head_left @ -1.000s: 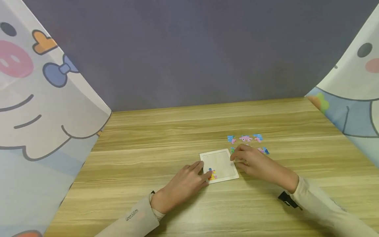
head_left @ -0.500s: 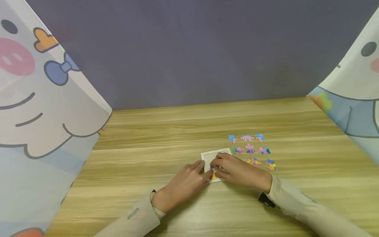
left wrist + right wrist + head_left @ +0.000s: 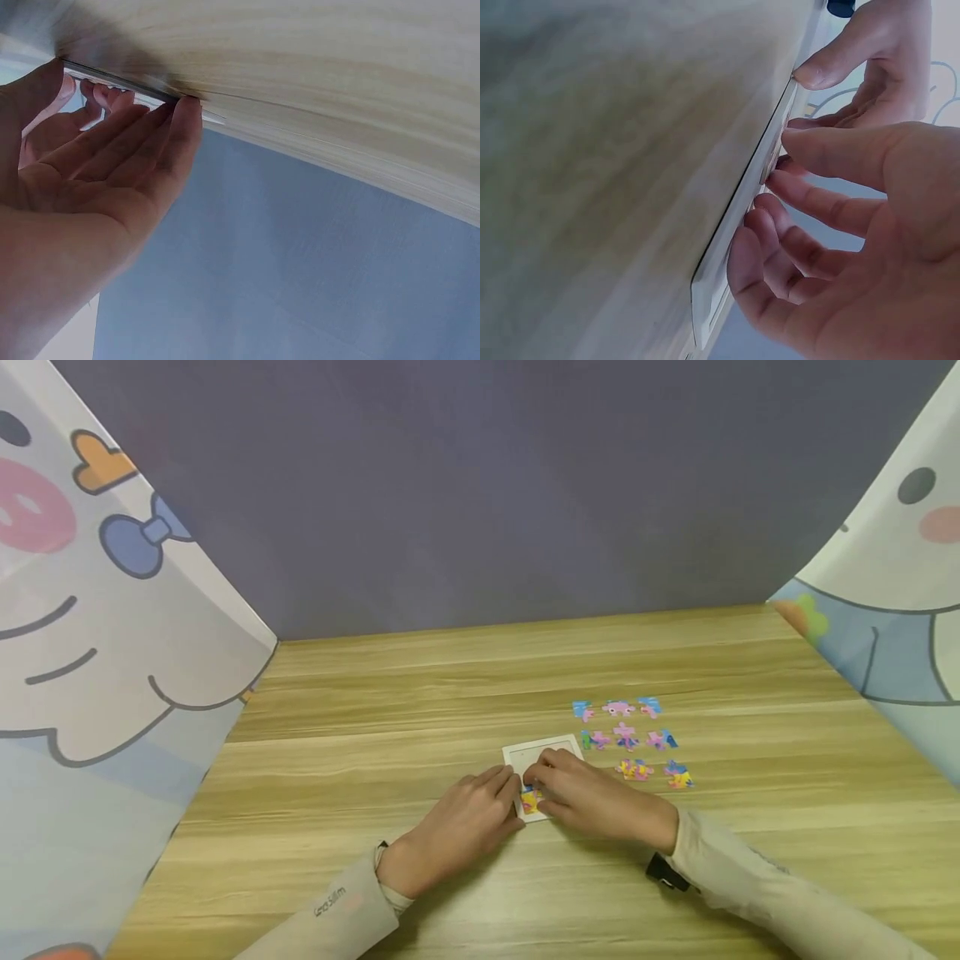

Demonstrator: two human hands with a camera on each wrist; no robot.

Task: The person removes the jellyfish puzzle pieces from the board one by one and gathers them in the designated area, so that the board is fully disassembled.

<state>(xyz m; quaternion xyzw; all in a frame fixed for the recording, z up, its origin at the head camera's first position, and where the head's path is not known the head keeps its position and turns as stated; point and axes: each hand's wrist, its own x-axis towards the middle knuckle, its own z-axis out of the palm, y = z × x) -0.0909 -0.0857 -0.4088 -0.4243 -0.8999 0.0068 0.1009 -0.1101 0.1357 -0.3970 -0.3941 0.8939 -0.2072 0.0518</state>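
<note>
A square, pale puzzle tray (image 3: 540,744) lies on the table, tilted slightly in the head view. My left hand (image 3: 467,817) holds it at the near left corner, fingers along the left edge and thumb at the near side. Inside that corner sits a yellow jigsaw piece (image 3: 529,802) with some blue above it. My right hand (image 3: 600,797) reaches over the tray, its thumb and index finger pinching at the jigsaw piece there. In the right wrist view its other fingers curl close over the tray's rim (image 3: 702,300). Part of the tray is hidden under this hand.
Several loose jigsaw pieces lie in rows right of the tray, among them a pink one with eyes (image 3: 619,708), a pink and blue one (image 3: 626,740) and a yellow and blue one (image 3: 679,774). A grey wall (image 3: 525,493) rises behind the wooden table (image 3: 390,693).
My right hand has moved left from beside the loose pieces to over the tray's near left corner. My left thumb has drawn back from the yellow piece to the tray's edge.
</note>
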